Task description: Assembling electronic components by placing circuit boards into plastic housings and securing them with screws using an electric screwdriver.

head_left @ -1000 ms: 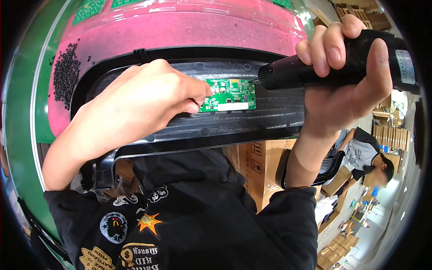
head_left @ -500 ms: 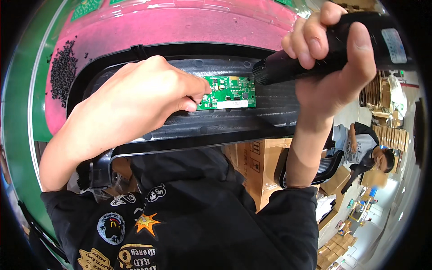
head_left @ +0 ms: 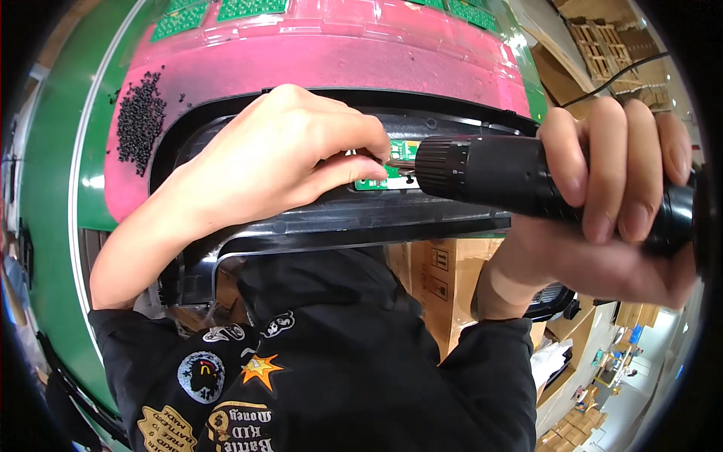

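Left hand point(head_left: 279, 162) pinched the green circuit board point(head_left: 392, 162) steady — right hand point(head_left: 602, 203), at three o'clock, gripped the black electric screwdriver point(head_left: 512, 177).

1. This is a factory assembly floor, an electronics line by the look of it.
2. A green workbench point(head_left: 53, 188) carries a pink mat point(head_left: 324, 64) with a heap of small black screws point(head_left: 139, 120) on it.
3. Green circuit boards point(head_left: 252, 7) lie in a row at the far edge.
4. Stacked cardboard cartons point(head_left: 437, 275) stand below the bench, with more boxes point(head_left: 576, 433) across the floor.
5. Wooden pallets point(head_left: 602, 38) lean at the upper right.
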The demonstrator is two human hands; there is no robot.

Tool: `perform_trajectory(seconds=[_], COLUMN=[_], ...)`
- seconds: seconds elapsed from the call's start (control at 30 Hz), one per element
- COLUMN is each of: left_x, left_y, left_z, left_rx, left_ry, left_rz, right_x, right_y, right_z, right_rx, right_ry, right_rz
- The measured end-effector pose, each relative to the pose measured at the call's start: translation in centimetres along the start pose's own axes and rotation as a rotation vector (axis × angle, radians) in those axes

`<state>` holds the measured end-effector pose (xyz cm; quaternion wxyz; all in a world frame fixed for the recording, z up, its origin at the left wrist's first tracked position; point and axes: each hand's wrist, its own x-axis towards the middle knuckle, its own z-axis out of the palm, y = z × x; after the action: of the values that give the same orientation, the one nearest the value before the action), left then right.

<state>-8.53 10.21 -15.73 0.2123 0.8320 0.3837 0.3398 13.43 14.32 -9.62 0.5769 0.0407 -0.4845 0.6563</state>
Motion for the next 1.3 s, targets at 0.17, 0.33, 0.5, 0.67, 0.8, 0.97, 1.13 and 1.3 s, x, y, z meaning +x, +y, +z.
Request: perform_trajectory(seconds=[0.17, 0.33, 0.5, 0.67, 0.8, 0.97, 1.13, 1.3], left_x=[-0.2, -0.3, -0.6, -0.9, -0.7, -1.0, -1.0, -1.1], left_y=[-0.3, -0.6, -1.4, -1.4, -1.0, -1.0, -1.2, -1.2], left_z=[-0.1, 0.1, 0.0, -0.3, -0.3, -0.4, -0.8, -0.7], left_rx=[-0.007, -0.047, -0.006, 0.074, 0.159, 0.208, 0.156, 0.16], left_ry=[0.025, -0.002, -0.067, -0.106, -0.129, -0.161, -0.15, -0.144], left_rz=[0.032, -0.051, -0.168, -0.333, -0.379, -0.377, -0.35, -0.361], right_x=[0.1, 0.4, 1.7, 2.0, 1.8, 2.0, 2.4, 2.2], right_y=[0.3, 0.9, 1.5, 3.4, 5.4, 6.3, 6.9, 7.1], right_z=[0.4, 0.5, -0.2, 0.3, -0.9, -1.5, -1.3, -1.8], right_rx=[-0.001, -0.115, -0.215, -0.28, -0.282, -0.302, -0.317, -0.201], right_ry=[-0.059, -0.138, -0.352, -0.308, -0.228, -0.216, -0.203, -0.206], right_rz=[0.022, 0.029, 0.104, 0.181, 0.14, 0.177, 0.257, 0.387])
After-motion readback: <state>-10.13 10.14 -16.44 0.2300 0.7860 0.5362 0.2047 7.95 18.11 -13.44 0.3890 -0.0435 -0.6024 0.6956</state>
